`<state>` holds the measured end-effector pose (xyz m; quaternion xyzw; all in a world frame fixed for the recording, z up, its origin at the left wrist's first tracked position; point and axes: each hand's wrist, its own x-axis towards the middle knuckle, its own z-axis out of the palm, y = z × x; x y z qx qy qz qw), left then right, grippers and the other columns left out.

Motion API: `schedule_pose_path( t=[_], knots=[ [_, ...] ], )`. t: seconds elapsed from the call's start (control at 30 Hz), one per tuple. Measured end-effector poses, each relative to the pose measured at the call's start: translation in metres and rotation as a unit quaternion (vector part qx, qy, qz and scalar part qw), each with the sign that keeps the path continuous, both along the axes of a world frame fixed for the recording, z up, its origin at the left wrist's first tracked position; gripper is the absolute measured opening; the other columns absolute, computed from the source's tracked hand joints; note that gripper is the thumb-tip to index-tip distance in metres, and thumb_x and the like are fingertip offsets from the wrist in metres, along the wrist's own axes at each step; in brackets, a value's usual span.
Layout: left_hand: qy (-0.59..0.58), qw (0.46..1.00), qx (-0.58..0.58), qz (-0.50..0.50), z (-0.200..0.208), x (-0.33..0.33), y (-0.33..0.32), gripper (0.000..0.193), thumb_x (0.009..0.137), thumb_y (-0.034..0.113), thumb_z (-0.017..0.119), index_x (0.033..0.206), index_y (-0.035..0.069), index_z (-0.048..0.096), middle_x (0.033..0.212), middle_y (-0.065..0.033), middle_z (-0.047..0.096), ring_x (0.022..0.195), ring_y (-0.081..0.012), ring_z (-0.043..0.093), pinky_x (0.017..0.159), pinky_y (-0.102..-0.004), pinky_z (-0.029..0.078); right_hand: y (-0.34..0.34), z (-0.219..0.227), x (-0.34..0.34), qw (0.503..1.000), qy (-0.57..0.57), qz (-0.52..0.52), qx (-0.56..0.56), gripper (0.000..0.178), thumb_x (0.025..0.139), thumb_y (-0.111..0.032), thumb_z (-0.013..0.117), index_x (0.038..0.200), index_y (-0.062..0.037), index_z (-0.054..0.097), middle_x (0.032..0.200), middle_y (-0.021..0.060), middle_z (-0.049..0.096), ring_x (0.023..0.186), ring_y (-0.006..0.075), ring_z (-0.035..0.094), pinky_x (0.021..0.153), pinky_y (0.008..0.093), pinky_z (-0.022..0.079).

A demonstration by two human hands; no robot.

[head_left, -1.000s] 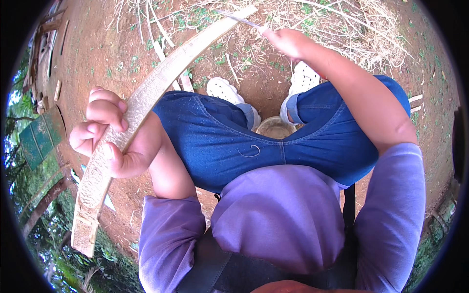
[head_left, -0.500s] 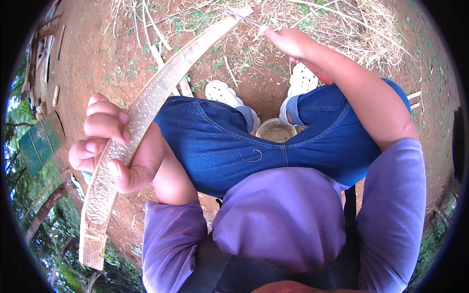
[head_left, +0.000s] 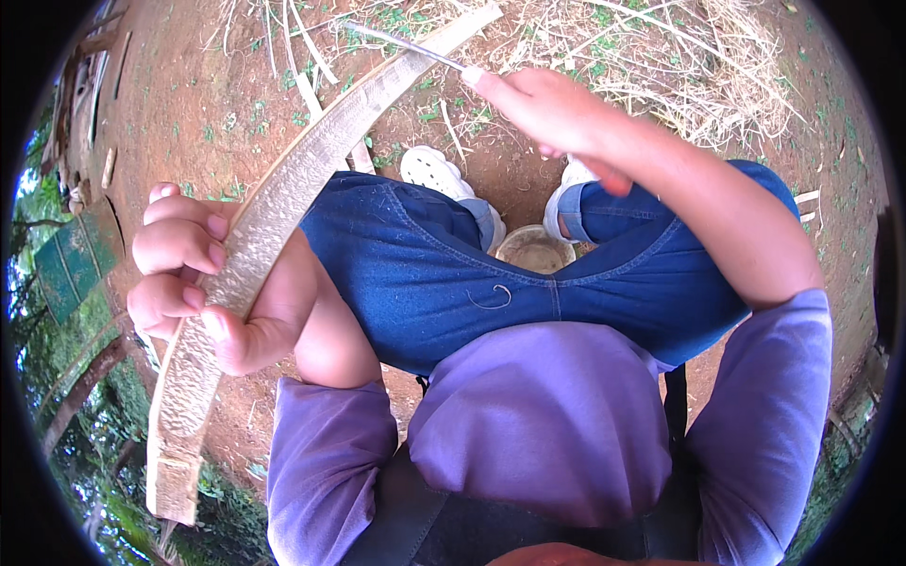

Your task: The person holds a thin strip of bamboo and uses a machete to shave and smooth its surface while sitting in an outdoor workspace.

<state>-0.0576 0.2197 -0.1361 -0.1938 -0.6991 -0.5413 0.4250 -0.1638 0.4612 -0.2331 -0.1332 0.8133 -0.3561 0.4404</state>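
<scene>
A long, flat strip of split bamboo [head_left: 300, 179] slants from the lower left up to the far middle, its pale, rough inner face upward. My left hand [head_left: 179, 247] grips it below its middle, fingers curled over one edge and thumb on the other. My right hand [head_left: 552, 115] is closed round a knife [head_left: 408, 45] with a thin metal blade; a reddish end of its handle pokes out behind the fist. Near the strip's far end the blade lies across it; whether it bites in cannot be seen.
Between my feet in white clogs [head_left: 434, 173] stands a round bowl-like vessel [head_left: 536, 253]. Pale shavings [head_left: 698, 66] are heaped on the brown earth at the far right. Loose slats [head_left: 310, 96] lie beyond my left knee. A green panel [head_left: 80, 257] stands at far left.
My right hand has moved left and a little nearer, bringing the knife blade down along the bamboo strip from its far tip. My left hand keeps its grip, shifted slightly left.
</scene>
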Motion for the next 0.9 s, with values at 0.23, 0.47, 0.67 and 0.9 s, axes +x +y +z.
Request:
schedule_pose_path(
  t=[0.23, 0.47, 0.67, 0.9],
  knots=[
    [0.016, 1.000, -0.017, -0.015, -0.002, -0.006, 0.005, 0.028, 0.082, 0.030, 0.063, 0.086, 0.014, 0.041, 0.074, -0.0071, 0.045, 0.072, -0.0210, 0.044, 0.086, -0.0438, 0.032, 0.017, -0.028, -0.015, 0.998, 0.038, 0.030, 0.039, 0.093, 0.101, -0.074, 0.018, 0.076, -0.0012, 0.071, 0.058, 0.0126, 0.061, 0.068, 0.0277, 0.070, 0.076, 0.0489, 0.056],
    [0.032, 0.999, -0.016, -0.032, -0.002, -0.004, -0.005, 0.020, 0.081, 0.028, 0.054, 0.088, 0.012, 0.044, 0.074, -0.0086, 0.044, 0.072, -0.0203, 0.041, 0.084, -0.0439, 0.032, 0.010, -0.035, -0.002, 0.993, 0.090, 0.063, -0.036, 0.089, 0.101, -0.074, 0.028, 0.093, 0.0020, 0.073, 0.067, 0.0148, 0.061, 0.072, 0.0269, 0.066, 0.074, 0.0441, 0.052],
    [0.029, 0.999, -0.001, -0.014, -0.001, -0.005, -0.002, 0.022, 0.080, 0.028, 0.057, 0.088, 0.012, 0.044, 0.075, -0.0086, 0.045, 0.072, -0.0207, 0.042, 0.087, -0.0439, 0.033, 0.006, -0.010, -0.009, 0.996, 0.054, 0.067, -0.006, 0.095, 0.100, -0.076, 0.018, 0.073, -0.0003, 0.069, 0.063, 0.0153, 0.062, 0.070, 0.0259, 0.070, 0.075, 0.0458, 0.056],
    [0.018, 1.000, -0.008, -0.014, 0.000, -0.004, 0.013, 0.028, 0.082, 0.028, 0.064, 0.085, 0.013, 0.041, 0.073, -0.0078, 0.045, 0.071, -0.0210, 0.044, 0.088, -0.0454, 0.031, 0.016, -0.067, -0.028, 0.999, 0.017, -0.017, 0.027, 0.090, 0.099, -0.077, 0.025, 0.086, 0.0015, 0.067, 0.053, 0.0083, 0.051, 0.051, 0.0189, 0.059, 0.056, 0.0404, 0.051]
  ],
)
